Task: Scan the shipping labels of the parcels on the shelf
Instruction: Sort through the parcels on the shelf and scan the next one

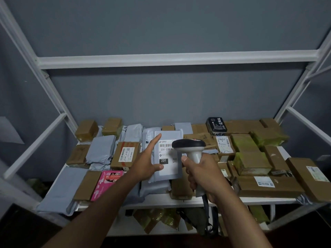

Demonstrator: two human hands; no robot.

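- The right hand [200,173] is wrapped around the grip of a handheld barcode scanner [189,149], whose dark head hangs just over the right part of a white shipping label [167,159].
- That label, with a barcode near its top and "231" in a black box, sits on a grey poly mailer [165,140] near the middle of the white shelf [180,202].
- The left hand [148,163] lies flat with straight fingers on the mailer's left edge; its thumb touches the label's lower left corner and it grips nothing.
- To scan well, I judge the scanner head should back off a little and aim at the barcode strip, since it now covers part of the print.
- The flat hand should keep pressing so the soft mailer does not wrinkle under the code.
- The shelf holds many parcels packed close: brown cardboard boxes, more grey mailers, a pink box [105,184] at the front left and a black box [216,124] at the back.
- At least 3 other labels face up; many parcels show none and may need turning.
- A lower tier holds more packages, too dim to tell apart.
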